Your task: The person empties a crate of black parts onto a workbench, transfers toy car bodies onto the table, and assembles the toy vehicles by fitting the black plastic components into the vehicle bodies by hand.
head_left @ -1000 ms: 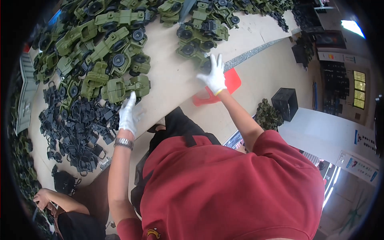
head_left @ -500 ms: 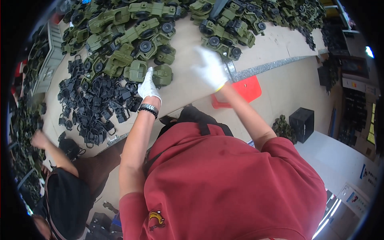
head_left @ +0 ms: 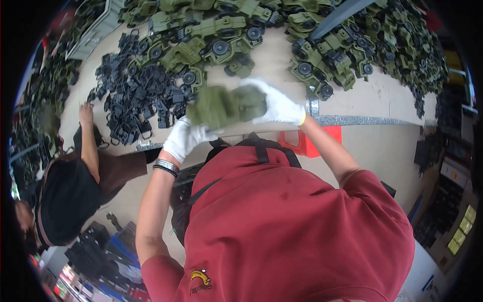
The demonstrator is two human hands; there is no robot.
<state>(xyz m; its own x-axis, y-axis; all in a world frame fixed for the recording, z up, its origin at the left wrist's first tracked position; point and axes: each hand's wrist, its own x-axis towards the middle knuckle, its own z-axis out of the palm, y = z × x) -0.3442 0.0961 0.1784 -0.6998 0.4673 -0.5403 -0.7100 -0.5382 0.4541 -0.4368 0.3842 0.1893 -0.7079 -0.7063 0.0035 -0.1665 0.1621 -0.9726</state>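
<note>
A green toy truck [head_left: 215,106], smeared by motion, is held between my two white-gloved hands above the table's near edge. Around its left end closes my left hand [head_left: 185,139]. At the other end my right hand [head_left: 279,104] grips it, the fingers curled over its far side. Just left of the truck lies a heap of small black plastic parts [head_left: 133,90]. More green toy trucks [head_left: 221,30] with black wheels are piled behind it, and another pile of them [head_left: 332,55] lies to the right.
A red plastic stool [head_left: 307,143] stands below the table edge [head_left: 352,121]. At the left, a co-worker's hand [head_left: 86,113] rests by the black parts. A grey crate [head_left: 90,30] sits far left, and a grey bar [head_left: 344,17] crosses the right pile.
My left hand has lifted the toy truck off the table and drawn it nearer. My right hand, apart and empty before, has come onto its other end. The whole view has shifted.
</note>
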